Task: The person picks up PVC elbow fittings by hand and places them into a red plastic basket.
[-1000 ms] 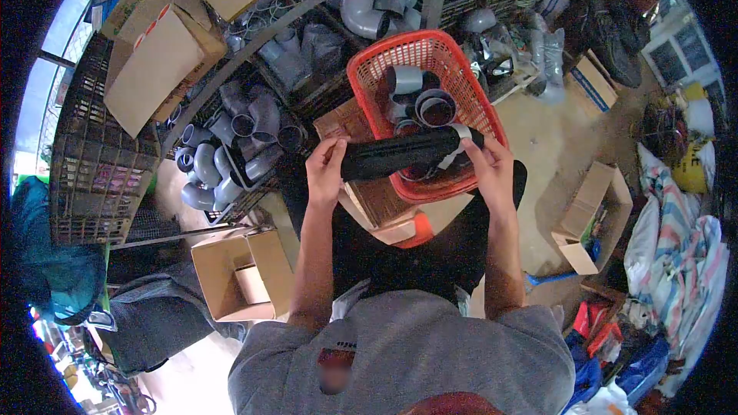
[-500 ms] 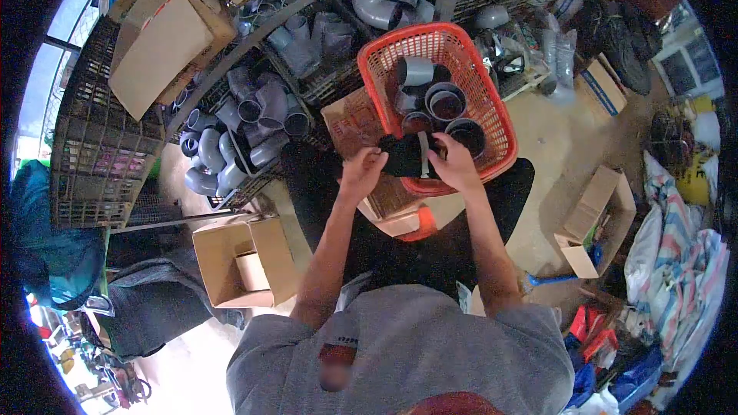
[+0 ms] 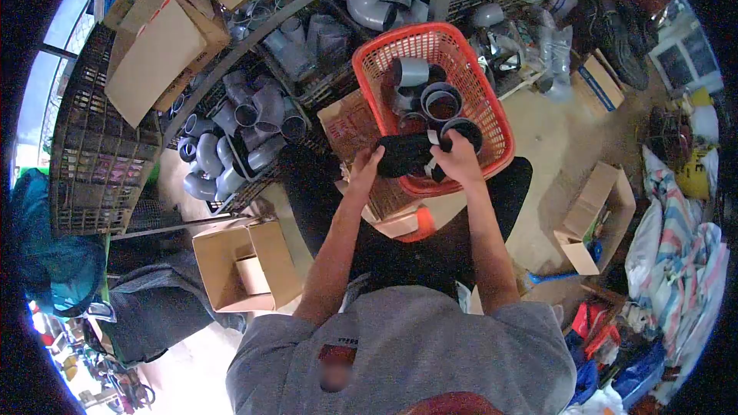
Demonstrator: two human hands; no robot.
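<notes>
A black, roughly cylindrical piece [image 3: 403, 155] with a pale strip [image 3: 433, 137] round its right end is held over the near rim of the red plastic basket [image 3: 503, 155]. My left hand [image 3: 364, 170] is closed on the left end of this piece. At the right end, my right hand [image 3: 458, 158] grips it beside the pale strip, fingers partly hidden. Inside the basket lie several grey pipe fittings, among them an open-ended one [image 3: 442, 101], another lying on its side [image 3: 413, 71], and a dark ring-shaped one [image 3: 464, 132] just beyond my right hand.
Crates of grey pipe elbows [image 3: 207, 155] stand to the left and ahead. An open cardboard box [image 3: 223, 280] sits at lower left, another [image 3: 588, 215] at right. Flattened cardboard [image 3: 346, 127] lies under the basket. Striped sacks [image 3: 676, 238] are heaped at far right.
My right hand has shifted slightly on the black piece, and the pale strip now appears tilted and partly covered. My left hand has turned a little at the left end.
</notes>
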